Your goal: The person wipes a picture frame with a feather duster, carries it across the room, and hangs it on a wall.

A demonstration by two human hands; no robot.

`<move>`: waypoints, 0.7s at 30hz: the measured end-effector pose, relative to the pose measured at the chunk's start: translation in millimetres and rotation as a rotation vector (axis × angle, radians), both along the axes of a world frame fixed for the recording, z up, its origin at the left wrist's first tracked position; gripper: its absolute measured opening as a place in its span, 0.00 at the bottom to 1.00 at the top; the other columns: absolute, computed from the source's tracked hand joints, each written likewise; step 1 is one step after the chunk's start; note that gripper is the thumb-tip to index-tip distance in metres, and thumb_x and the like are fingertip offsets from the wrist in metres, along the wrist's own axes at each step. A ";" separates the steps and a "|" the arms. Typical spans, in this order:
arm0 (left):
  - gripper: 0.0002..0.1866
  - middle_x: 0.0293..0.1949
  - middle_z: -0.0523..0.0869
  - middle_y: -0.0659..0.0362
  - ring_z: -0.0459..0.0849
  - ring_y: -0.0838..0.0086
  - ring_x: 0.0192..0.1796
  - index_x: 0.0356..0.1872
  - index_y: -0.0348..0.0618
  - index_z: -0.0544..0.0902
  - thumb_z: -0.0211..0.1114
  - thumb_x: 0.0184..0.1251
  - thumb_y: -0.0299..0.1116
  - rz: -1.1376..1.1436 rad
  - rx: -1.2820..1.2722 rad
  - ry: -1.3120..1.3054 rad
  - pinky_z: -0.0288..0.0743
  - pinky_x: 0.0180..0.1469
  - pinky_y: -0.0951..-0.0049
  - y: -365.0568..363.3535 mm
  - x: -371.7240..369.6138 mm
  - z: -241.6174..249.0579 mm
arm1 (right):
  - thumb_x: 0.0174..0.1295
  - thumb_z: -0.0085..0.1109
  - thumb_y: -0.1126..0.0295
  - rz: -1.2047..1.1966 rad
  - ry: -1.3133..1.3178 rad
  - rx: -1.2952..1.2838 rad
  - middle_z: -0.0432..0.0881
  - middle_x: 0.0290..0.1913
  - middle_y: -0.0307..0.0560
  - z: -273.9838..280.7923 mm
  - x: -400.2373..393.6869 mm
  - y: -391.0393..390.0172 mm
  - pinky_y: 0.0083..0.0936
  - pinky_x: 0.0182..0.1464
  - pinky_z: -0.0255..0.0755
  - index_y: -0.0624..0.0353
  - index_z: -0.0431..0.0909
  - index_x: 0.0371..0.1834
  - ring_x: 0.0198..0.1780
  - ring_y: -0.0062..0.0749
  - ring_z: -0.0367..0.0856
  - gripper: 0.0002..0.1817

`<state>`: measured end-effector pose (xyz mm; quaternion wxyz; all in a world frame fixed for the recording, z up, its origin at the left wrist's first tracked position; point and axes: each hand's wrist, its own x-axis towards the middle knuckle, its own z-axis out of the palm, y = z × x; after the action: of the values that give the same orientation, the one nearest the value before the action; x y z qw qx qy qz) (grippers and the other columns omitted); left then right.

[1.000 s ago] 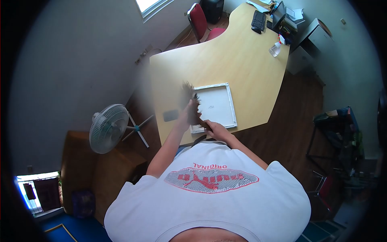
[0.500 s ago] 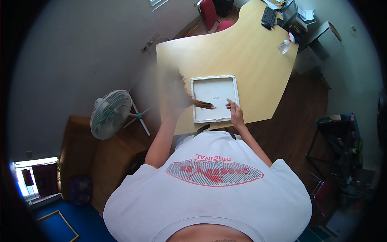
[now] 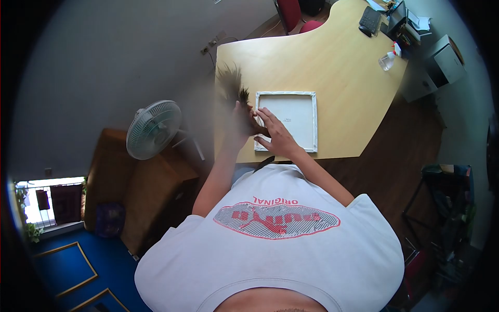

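Note:
My left hand is closed around the middle of a bundle of brown, feathery strands, partly blurred. Dark loose ends fan out beyond the fingers, and a narrower brown end points right. My right hand meets that narrow end, its fingers on one side and its thumb on the other, with the fingertips close to my left hand. Beneath and beside both hands lies a square stretched canvas, back side up, with pale fabric folded over its frame edges. The hands overlap its left part in this view.
The canvas rests on a curved wooden desk. A spray bottle and a keyboard stand at its far right. To the left are a fan and a brown sofa; a red chair is behind the desk.
My right hand has moved left from over the canvas to the narrow end of the bundle. My left hand still holds the bundle. The whole view has shifted slightly.

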<state>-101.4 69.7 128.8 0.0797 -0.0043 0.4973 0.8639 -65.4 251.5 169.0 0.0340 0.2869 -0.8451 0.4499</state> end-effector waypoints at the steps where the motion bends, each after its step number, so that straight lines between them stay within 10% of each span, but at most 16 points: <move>1: 0.24 0.38 0.82 0.60 0.84 0.73 0.41 0.49 0.46 0.78 0.52 0.74 0.57 0.009 -0.010 -0.004 0.83 0.42 0.72 -2.7 4.5 6.3 | 0.56 0.69 0.64 0.009 -0.004 -0.010 0.61 0.73 0.56 4.4 0.1 -2.4 0.41 0.73 0.56 0.60 0.59 0.72 0.75 0.51 0.57 0.41; 7: 0.24 0.49 0.82 0.57 0.82 0.71 0.54 0.55 0.43 0.78 0.47 0.78 0.53 0.015 0.179 -0.184 0.82 0.51 0.69 -10.1 20.5 27.4 | 0.58 0.66 0.66 0.064 0.183 0.093 0.61 0.72 0.57 8.5 -7.2 -13.2 0.45 0.77 0.46 0.62 0.62 0.70 0.76 0.47 0.55 0.37; 10: 0.24 0.56 0.80 0.53 0.80 0.70 0.59 0.54 0.41 0.79 0.46 0.79 0.50 -0.052 0.331 -0.185 0.78 0.58 0.70 -10.5 23.6 33.7 | 0.61 0.63 0.68 0.111 0.321 0.171 0.74 0.60 0.60 15.0 -10.4 -10.9 0.45 0.69 0.61 0.62 0.66 0.66 0.67 0.47 0.70 0.30; 12: 0.23 0.61 0.77 0.50 0.77 0.69 0.62 0.52 0.40 0.81 0.46 0.80 0.48 0.134 0.161 -0.050 0.74 0.61 0.71 -10.5 26.7 33.5 | 0.64 0.60 0.67 0.260 -0.292 0.226 0.82 0.41 0.60 20.7 -10.5 -12.1 0.43 0.51 0.72 0.63 0.72 0.53 0.48 0.51 0.80 0.18; 21: 0.24 0.61 0.77 0.53 0.76 0.64 0.63 0.56 0.41 0.78 0.48 0.78 0.51 0.036 0.086 -0.162 0.70 0.63 0.65 -14.0 23.8 24.5 | 0.68 0.59 0.61 0.229 -0.196 -0.039 0.77 0.22 0.60 0.0 4.4 -8.2 0.45 0.31 0.67 0.65 0.69 0.32 0.27 0.58 0.77 0.17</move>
<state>-77.7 55.6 153.3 0.1042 -0.0796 0.4517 0.8825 -61.0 243.3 168.9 -0.0944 0.3353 -0.7972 0.4931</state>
